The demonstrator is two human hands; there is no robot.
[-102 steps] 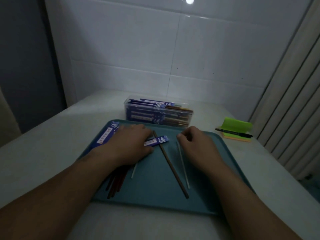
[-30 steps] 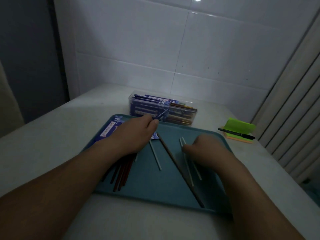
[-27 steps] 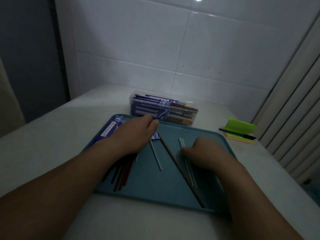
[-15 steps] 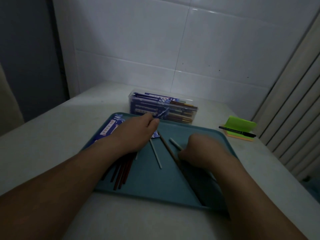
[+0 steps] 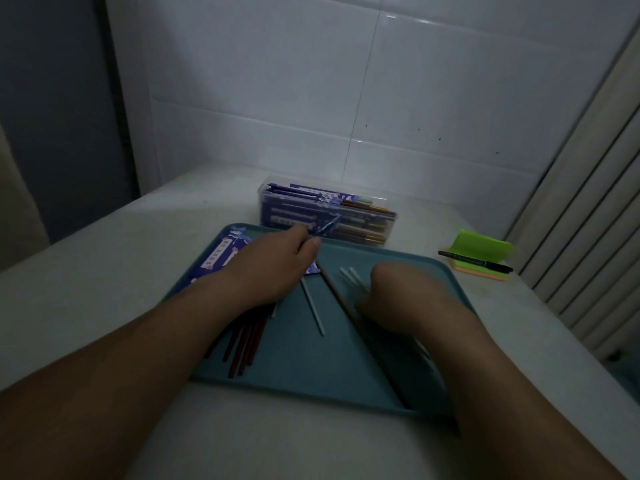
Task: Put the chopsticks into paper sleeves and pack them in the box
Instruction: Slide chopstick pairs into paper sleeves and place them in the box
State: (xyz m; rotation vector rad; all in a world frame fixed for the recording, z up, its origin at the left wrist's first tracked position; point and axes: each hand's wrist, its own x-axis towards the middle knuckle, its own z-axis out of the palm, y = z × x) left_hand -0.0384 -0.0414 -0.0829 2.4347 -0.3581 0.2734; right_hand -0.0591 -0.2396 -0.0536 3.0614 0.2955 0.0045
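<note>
My left hand [image 5: 273,268] pinches a paper sleeve [image 5: 327,227] between thumb and forefinger, just before the box [image 5: 360,233]; my right hand [image 5: 401,296] curls over the pale chopsticks [image 5: 349,274] on the tray [image 5: 311,368] — grip hidden, can't tell; best to even the tips, then slide both in together.

Tray [image 5: 298,362]: smooth matt teal plastic. Box [image 5: 265,202]: clear glossy plastic. Sleeves [image 5: 221,252]: printed paper. Tiles [image 5: 277,81]: glossy, smooth. Brown chopstick [image 5: 337,296]: wood-like, matt. Table [image 5: 104,271]: pale, matt.
</note>
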